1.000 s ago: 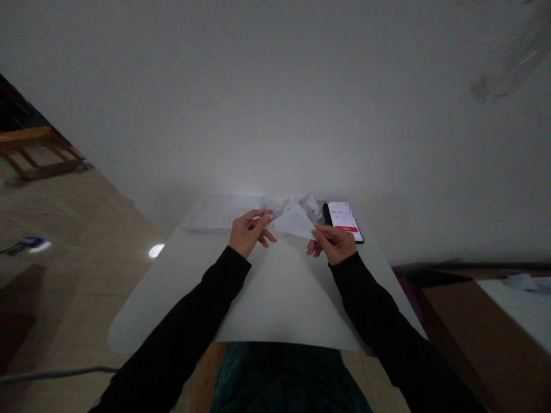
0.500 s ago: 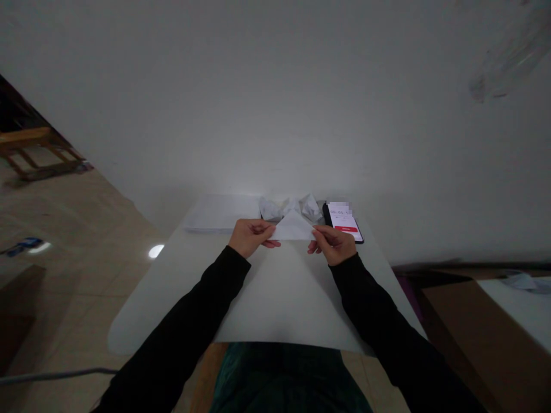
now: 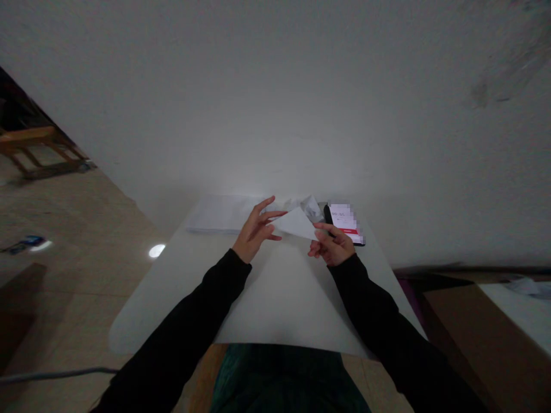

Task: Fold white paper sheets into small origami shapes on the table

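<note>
A folded piece of white paper [image 3: 296, 222], roughly triangular, is held above the table. My right hand [image 3: 332, 243] pinches its right corner between thumb and fingers. At the paper's left end, my left hand [image 3: 258, 228] has its fingers spread, with the fingertips close to the edge; whether they touch it I cannot tell. Behind the paper lie crumpled or folded white papers [image 3: 313, 207], partly hidden by it and by my left hand. A stack of white sheets [image 3: 219, 213] lies flat to the left of them.
A phone [image 3: 344, 222] with a lit screen lies at the table's back right. The white table [image 3: 275, 304] stands against a grey wall [image 3: 275, 103]. On the right is a cardboard box [image 3: 486, 332]; a wooden stool [image 3: 38, 143] stands far left on the tiled floor.
My left hand has let go of the paper's left corner and spread its fingers upward. The paper has tilted, its left end higher, while my right hand keeps its pinch.
</note>
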The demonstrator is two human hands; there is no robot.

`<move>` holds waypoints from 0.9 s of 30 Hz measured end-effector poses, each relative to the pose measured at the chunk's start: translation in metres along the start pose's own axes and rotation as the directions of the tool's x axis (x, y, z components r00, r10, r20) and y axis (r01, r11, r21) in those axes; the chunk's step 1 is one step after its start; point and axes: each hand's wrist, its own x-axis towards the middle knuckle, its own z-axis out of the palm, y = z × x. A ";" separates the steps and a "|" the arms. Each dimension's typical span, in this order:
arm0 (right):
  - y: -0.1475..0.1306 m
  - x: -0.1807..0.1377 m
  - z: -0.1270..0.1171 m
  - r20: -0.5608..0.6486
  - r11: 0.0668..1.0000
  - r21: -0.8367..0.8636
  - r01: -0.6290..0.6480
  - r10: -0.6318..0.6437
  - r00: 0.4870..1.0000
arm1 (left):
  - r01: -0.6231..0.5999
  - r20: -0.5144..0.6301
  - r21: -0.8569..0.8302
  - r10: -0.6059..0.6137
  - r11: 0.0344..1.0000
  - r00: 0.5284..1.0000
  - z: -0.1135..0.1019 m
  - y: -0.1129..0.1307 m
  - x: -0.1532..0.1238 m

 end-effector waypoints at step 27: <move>0.015 -0.022 0.024 0.203 0.425 -0.811 0.402 -0.440 0.875 | 0.103 0.083 -0.080 -0.097 0.991 0.992 0.031 -0.015 -0.014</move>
